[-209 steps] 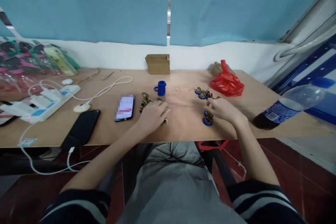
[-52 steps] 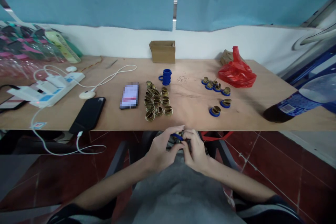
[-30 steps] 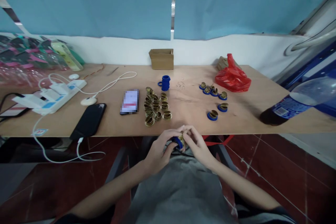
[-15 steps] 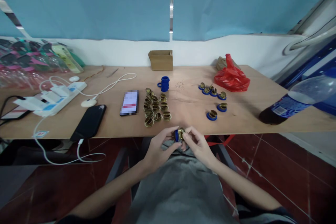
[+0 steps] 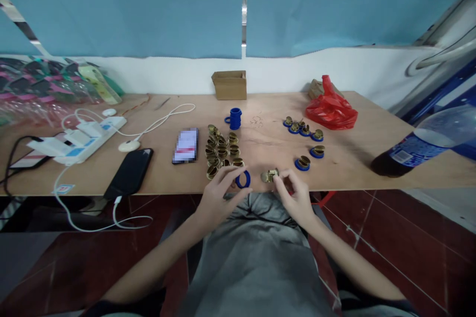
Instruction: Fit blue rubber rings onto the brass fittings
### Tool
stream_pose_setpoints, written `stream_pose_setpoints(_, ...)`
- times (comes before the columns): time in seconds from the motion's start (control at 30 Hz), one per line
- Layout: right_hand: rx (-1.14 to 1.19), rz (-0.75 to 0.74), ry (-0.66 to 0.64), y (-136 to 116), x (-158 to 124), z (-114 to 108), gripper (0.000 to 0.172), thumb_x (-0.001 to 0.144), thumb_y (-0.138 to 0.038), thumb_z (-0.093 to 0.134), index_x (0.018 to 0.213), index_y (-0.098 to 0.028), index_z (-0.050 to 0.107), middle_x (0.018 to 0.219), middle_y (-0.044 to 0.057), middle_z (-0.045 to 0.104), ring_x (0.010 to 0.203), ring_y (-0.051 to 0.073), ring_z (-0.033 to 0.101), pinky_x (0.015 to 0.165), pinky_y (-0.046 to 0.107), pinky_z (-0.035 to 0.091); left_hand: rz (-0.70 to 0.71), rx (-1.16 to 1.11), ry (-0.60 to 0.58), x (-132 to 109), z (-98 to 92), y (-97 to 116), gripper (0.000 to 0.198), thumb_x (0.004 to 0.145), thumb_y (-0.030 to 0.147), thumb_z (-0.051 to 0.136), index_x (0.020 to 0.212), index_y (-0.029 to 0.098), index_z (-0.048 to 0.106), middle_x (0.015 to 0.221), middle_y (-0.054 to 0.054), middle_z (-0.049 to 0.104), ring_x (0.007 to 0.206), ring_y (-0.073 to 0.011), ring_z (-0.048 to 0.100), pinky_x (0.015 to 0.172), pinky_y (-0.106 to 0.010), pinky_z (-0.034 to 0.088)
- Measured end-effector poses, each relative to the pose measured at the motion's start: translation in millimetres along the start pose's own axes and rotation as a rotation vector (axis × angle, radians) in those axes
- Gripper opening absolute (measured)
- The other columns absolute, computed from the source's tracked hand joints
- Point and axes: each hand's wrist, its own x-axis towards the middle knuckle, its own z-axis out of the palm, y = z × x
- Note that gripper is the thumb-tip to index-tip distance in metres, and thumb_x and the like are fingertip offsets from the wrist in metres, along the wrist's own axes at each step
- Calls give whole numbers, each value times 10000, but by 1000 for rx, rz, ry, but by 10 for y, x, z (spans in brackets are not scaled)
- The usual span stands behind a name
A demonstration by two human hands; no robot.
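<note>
My left hand (image 5: pixel 217 198) pinches a plain blue ring (image 5: pixel 248 180) between thumb and fingers, just over the table's front edge. Apart from it, my right hand (image 5: pixel 297 199) has thumb and fingertips closed on a round brass fitting (image 5: pixel 268 176) with a flat disc. Behind my left hand stand several similar brass fittings (image 5: pixel 222 152) in rough rows, partly covered by its fingers. A stack of blue rings (image 5: pixel 235 120) rises beyond them, one ring leaning on its side. To the right are several brass fittings seated in blue rings (image 5: pixel 303 163).
A phone (image 5: pixel 185 146) lies left of the fittings, near a black phone (image 5: pixel 128 173) on a cable and a power strip (image 5: pixel 89 141). At the back are a cardboard box (image 5: pixel 230 86) and red plastic bag (image 5: pixel 330 109). A cola bottle (image 5: pixel 401 153) leans at right.
The blue ring and brass fitting, together between both hands before, are now apart. My left hand has moved left with the ring, my right hand right with the fitting.
</note>
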Motion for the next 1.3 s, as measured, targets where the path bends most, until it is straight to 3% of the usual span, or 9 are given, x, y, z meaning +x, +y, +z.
stream_pose_setpoints(0.2,-137,-58,18,119,121,-40,279,1023,-382,532,793,-226,504,664,-25,520,587,147,506,572,273,403,-115,137,-86,686,-159,-253,416,890,298,719,1284,198,634,1033,-61,756,778,-196,709,779,-337,582)
stream_pose_setpoints(0.47,-211,-101,-8,117,101,-11,279,1039,-365,495,799,-223,511,678,-19,530,604,155,512,603,285,387,-224,309,-61,2183,-103,-857,398,842,198,728,1225,130,649,1214,-147,724,1033,-262,686,970,-402,511)
stream_pose_setpoints(0.63,-228,-110,-13,119,113,-15,267,1035,-345,497,799,-221,514,692,-17,527,607,152,505,612,288,387,-276,350,-80,2404,44,-1104,354,815,182,749,1147,94,663,1181,-179,728,1063,-284,677,997,-435,500)
stream_pose_setpoints(0.77,-230,-99,-15,134,117,-15,267,1030,-344,507,795,-218,522,693,-12,546,622,156,514,621,291,394,-278,363,-69,2408,70,-1106,410,822,204,753,1197,93,631,1221,-195,707,1160,-321,641,1052,-475,464)
stream_pose_setpoints(0.93,-182,-29,-23,158,118,-20,265,1021,-380,533,810,-219,528,682,-24,542,611,148,513,609,283,398,-186,346,-12,2103,23,-710,445,930,242,642,1336,90,540,1415,-210,590,1354,-329,518,1157,-477,375)
stream_pose_setpoints(1.0,-149,-16,-22,156,115,-17,256,1007,-382,556,811,-220,524,676,-32,526,598,140,503,591,275,394,-105,243,-40,1708,49,-432,399,940,265,634,1304,124,556,1258,-164,685,1188,-288,642,1061,-447,479)
stream_pose_setpoints(1.1,-101,-16,-35,122,95,-2,236,977,-370,607,815,-222,521,673,-43,503,577,128,483,563,264,385,-85,-12,-214,902,154,-14,357,934,358,653,1242,196,575,1036,-79,749,952,-236,726,874,-392,583)
stream_pose_setpoints(1.2,-63,-69,-76,41,47,19,222,974,-342,613,815,-225,511,704,-37,498,600,130,490,570,260,407,-100,-67,-277,199,241,251,456,912,358,673,1315,208,520,1137,-106,713,980,-250,719,861,-408,600)
stream_pose_setpoints(1.3,-76,-203,-137,-74,-22,34,203,964,-302,633,836,-230,493,738,-30,501,640,138,503,608,268,437,-168,-125,-289,-114,208,330,535,950,335,612,1432,199,423,1247,-144,662,990,-250,715,862,-421,610)
